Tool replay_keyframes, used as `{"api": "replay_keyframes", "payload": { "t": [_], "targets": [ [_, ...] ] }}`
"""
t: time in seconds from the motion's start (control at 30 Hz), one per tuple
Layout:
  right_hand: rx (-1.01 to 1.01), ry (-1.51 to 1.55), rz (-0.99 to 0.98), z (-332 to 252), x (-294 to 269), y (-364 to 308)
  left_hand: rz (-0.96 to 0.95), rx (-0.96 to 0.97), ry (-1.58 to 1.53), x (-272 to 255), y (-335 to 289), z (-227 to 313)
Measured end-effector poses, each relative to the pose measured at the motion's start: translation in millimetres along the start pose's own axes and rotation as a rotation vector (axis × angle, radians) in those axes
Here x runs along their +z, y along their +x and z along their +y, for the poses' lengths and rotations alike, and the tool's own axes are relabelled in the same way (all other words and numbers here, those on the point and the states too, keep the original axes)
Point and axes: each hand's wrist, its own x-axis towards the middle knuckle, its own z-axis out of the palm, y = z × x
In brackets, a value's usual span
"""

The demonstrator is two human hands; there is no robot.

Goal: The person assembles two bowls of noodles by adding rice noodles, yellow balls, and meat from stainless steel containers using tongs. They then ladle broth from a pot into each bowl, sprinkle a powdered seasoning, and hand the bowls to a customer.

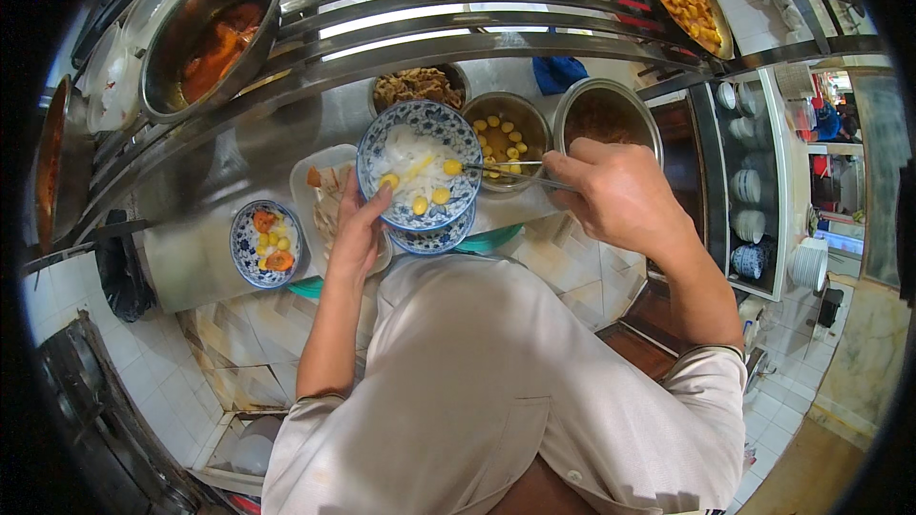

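My left hand [354, 229] grips the rim of a blue-and-white patterned bowl [367, 148], tilted, with its thumb over the edge. White noodles [412, 154] and several round yellow yolks [440, 196] lie in it. My right hand [611, 189] is closed on thin metal tongs or chopsticks [515, 170]; I cannot tell which. Their tips reach over the bowl's right rim, at one yolk. Behind them, a metal pot [543, 133] holds more yolks in liquid. Another blue-and-white dish [447, 239] sits below the held bowl.
A patterned bowl [237, 248] with yolks and orange pieces stands left, beside a white tray [303, 193]. Two metal pots, one of meat [417, 88] and one of brown food [611, 114], stand behind. Overhead, a slatted metal rack [401, 21] carries food trays. Crockery shelves [749, 186] are right.
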Motion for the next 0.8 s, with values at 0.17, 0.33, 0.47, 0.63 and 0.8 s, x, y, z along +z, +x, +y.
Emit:
{"api": "replay_keyframes", "payload": {
  "t": [0.17, 0.33, 0.47, 0.63, 0.8],
  "targets": [
    [0.037, 0.067, 0.029, 6.8, 0.3, -8.6, 0.018, -0.004, 0.002, -1.1, 4.9, -3.7],
    [0.059, 0.063, 0.029, -0.8, 12.6, -11.4, -0.022, 0.003, 0.060, -0.8, 9.5, -5.1],
    [0.066, 0.070, 0.047, -3.5, 20.0, -12.8, 0.000, 0.010, 0.028, 0.7, 9.7, -8.4],
    [0.072, 0.087, 0.048, 2.3, 19.0, -15.4, 0.004, -0.003, -0.013, 1.2, 7.3, -10.4],
    [0.070, 0.100, 0.035, 4.4, 17.3, -16.9, -0.014, 0.005, -0.014, 0.4, 5.5, -10.4]
  ]
}}
